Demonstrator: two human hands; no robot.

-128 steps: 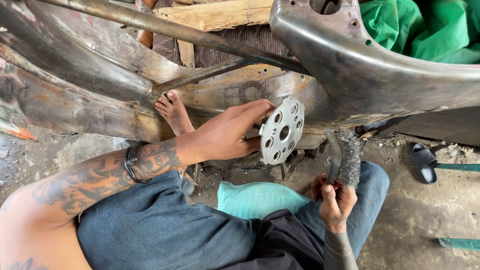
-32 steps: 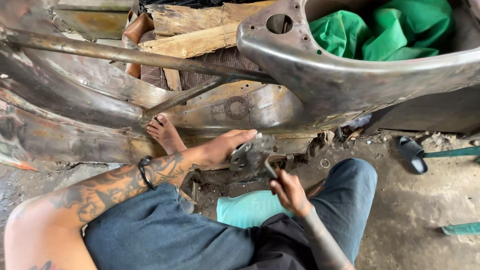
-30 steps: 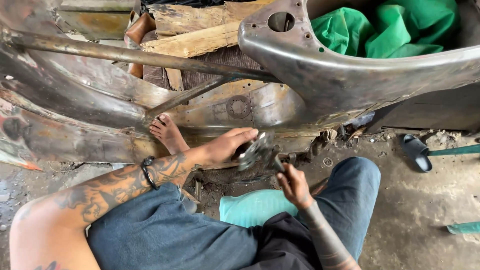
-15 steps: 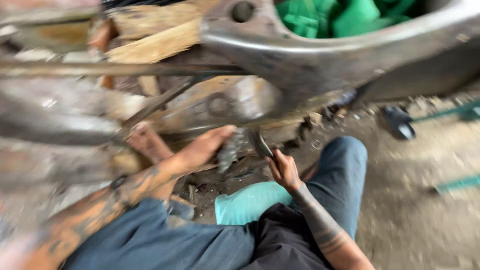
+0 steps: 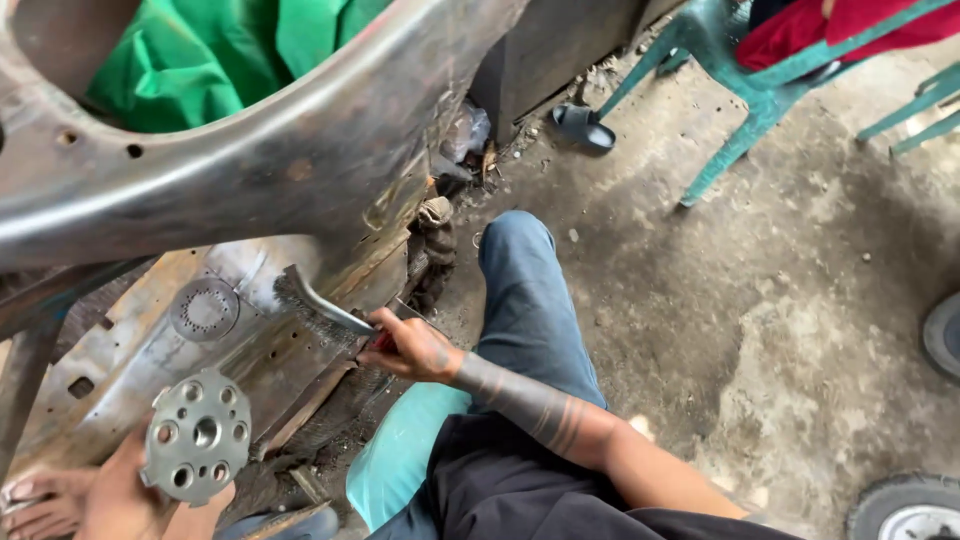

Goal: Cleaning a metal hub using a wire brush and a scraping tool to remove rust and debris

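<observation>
Green cloth [image 5: 200, 60], dark sandal [image 5: 585, 125], teal chair legs [image 5: 745, 120], wheels [image 5: 905, 510] on stained concrete floor [image 5: 760, 330].

Overhead, we note the curved metal frame [image 5: 280, 170], close above our right hand [image 5: 415, 350] and its wire brush [image 5: 310, 300]; the brush fits only in the narrow gap between frame and rusty panel [image 5: 130, 350]. Our left hand [image 5: 125, 490] lifts a perforated disc [image 5: 195, 435] before that panel. Our bent knee [image 5: 520, 260] bounds the right. Beyond it we log open concrete floor [image 5: 720, 320], up to green chair legs [image 5: 750, 110].
</observation>
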